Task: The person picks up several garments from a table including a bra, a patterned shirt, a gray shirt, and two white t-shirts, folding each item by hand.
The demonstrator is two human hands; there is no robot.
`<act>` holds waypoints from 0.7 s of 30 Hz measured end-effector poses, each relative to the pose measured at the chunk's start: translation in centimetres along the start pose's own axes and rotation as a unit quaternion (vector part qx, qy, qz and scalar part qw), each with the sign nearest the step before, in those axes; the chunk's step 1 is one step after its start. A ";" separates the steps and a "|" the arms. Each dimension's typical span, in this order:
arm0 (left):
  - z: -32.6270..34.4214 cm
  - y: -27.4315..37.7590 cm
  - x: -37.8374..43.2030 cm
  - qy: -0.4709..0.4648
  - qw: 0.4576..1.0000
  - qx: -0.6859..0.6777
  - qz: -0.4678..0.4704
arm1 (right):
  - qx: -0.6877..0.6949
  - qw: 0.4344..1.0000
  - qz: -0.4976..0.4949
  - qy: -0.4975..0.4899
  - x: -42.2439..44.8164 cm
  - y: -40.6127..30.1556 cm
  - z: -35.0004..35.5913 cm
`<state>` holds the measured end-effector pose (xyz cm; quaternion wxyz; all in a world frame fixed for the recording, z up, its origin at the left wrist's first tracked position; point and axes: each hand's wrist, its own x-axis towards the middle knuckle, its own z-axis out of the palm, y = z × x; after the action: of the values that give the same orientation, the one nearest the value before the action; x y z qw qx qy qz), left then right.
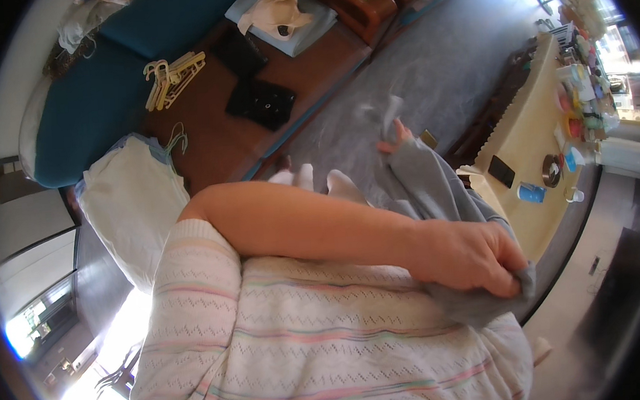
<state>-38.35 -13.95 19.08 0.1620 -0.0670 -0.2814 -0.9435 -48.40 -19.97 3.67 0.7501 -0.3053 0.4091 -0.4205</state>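
Observation:
My left arm crosses in front of my body, and my left hand [483,261] grips the edge of a grey long-sleeved garment [434,176]. This garment hangs from it and covers my right arm. Farther forward, the fingers of my right hand [396,137] show beyond the grey cloth. They close on a blurred, light grey piece of fabric that sticks up past them; whether it is part of the same garment I cannot tell. My right wrist and palm are mostly hidden. White-socked feet [344,185] show past my left forearm, on the grey floor.
At left, a brown seat with teal cushions [86,112] bears plastic hangers [175,79], folded black clothes [262,102] and a blue-grey folded cloth [309,30]. White fabric [133,195] lies nearer. A table with a yellow cloth [524,215] at right holds a phone [501,172] and a blue packet [531,192].

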 end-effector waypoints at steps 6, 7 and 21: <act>1.2 2.7 -2.3 -0.026 0.998 -0.035 0.044 | -0.007 0.999 0.040 0.001 -1.2 1.1 -0.2; 0.9 3.4 -2.8 -0.026 0.998 -0.036 0.048 | -0.009 0.999 0.049 0.003 -1.4 1.4 -0.2; -31.2 7.9 -29.0 0.753 0.552 0.337 0.121 | -0.001 0.987 0.111 0.120 -1.1 -3.0 -1.5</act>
<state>-9.54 -29.65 -9.12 0.4383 0.6939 -0.3432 -0.4568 -51.18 -20.52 5.77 0.7374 -0.2062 0.5274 -0.3682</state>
